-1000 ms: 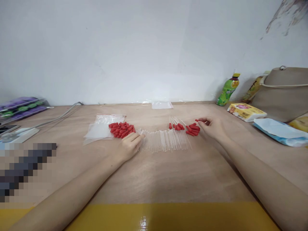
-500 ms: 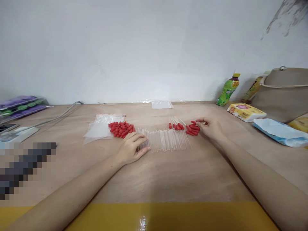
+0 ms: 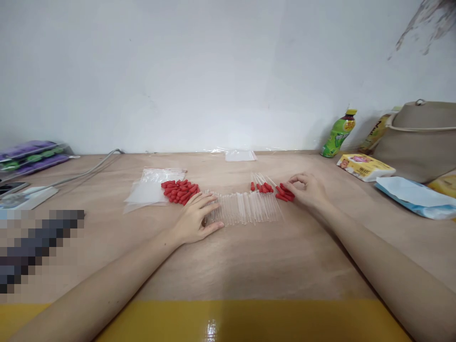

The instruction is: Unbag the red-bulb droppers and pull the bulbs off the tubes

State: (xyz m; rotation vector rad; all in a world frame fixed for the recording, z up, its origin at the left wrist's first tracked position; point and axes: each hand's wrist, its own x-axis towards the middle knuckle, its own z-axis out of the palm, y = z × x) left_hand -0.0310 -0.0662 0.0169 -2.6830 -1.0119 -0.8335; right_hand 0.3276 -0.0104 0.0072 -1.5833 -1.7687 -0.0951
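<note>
A row of thin clear tubes [image 3: 245, 208] lies side by side on the wooden table. My left hand [image 3: 195, 217] rests at the row's left end, fingers apart and touching the tubes. A heap of red rubber bulbs [image 3: 180, 191] sits just beyond that hand. Behind the row's right end are several clear tubes with red bulbs [image 3: 264, 188] on their ends. My right hand [image 3: 307, 190] pinches a red rubber bulb [image 3: 282, 185] at its fingertips, over a small group of other red bulbs [image 3: 285, 195].
Clear plastic bags [image 3: 147, 187] lie left of the red heap, and a white packet [image 3: 241, 156] is near the wall. On the right stand a green bottle [image 3: 338, 134], a yellow tissue pack [image 3: 366, 166], a blue-white packet [image 3: 409, 194] and a beige bag [image 3: 416, 142]. A cable [image 3: 85, 172] runs at left.
My right hand has moved slightly left and down, bringing the red bulb at its fingertips closer to the small group. My left hand has stayed at the tubes.
</note>
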